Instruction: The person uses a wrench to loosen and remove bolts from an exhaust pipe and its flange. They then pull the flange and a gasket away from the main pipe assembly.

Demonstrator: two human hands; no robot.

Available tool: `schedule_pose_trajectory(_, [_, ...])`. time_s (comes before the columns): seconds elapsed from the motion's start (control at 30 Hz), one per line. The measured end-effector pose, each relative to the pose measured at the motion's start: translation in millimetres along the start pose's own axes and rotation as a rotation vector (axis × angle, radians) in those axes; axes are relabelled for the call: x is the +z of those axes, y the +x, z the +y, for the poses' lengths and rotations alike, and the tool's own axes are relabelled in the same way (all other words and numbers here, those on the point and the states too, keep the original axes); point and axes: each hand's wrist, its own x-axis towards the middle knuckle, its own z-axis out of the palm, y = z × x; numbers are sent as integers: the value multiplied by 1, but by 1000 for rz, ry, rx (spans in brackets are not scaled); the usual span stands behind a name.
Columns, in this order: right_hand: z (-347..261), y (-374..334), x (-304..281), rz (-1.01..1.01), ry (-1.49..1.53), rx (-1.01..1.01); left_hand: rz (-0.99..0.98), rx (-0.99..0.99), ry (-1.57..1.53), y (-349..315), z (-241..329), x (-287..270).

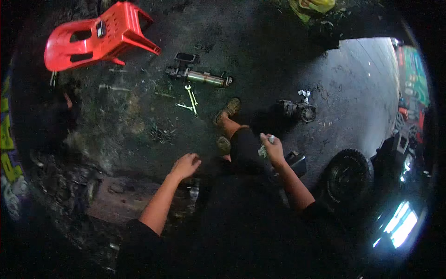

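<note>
My right hand [273, 148] is closed around a crumpled pale white-green wad [262, 151], perhaps cloth or paper. It is held beside my right knee, and part of the wad is hidden by the fingers. To the left, above the dark floor, hovers my left hand [186, 166] with fingers loosely bent and nothing visible in them. Ahead of both hands on the floor lie several combination wrenches [191, 98]. Just beyond them rests a metal cylinder assembly [206, 78] with black fittings.
A red plastic chair [100, 37] lies tipped over at the far left. Small loose fasteners [162, 134] are scattered ahead of my left hand. On the right are a dark mechanical unit [297, 110] and a knobbly tyre [349, 176]. A yellow-green bag [313, 5] sits at the far edge.
</note>
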Motion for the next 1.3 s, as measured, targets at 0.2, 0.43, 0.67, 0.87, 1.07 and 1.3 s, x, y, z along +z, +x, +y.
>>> schedule_pose_trajectory(0.2, [-25,27,-14,-274,148,-175,448,-148,-430,15,-7,94])
schedule_pose_trajectory(0.43, [-102,142,47,-588,-662,33,442,-387,-689,110,-36,197])
schedule_pose_trajectory(0.67, [-43,418,28,-526,-1576,-155,340,-404,-712,279,-68,180])
schedule_pose_trajectory(0.87, [-35,604,30,-460,-1148,-545,673,-644,-699,449,-113,118])
schedule_pose_trajectory(1.07, [-73,664,119,-34,-1439,-1272,959,-791,-366,558,-153,120])
schedule_pose_trajectory(1.3, [-50,644,227,-332,-563,-1275,1150,-831,-442,555,-178,137])
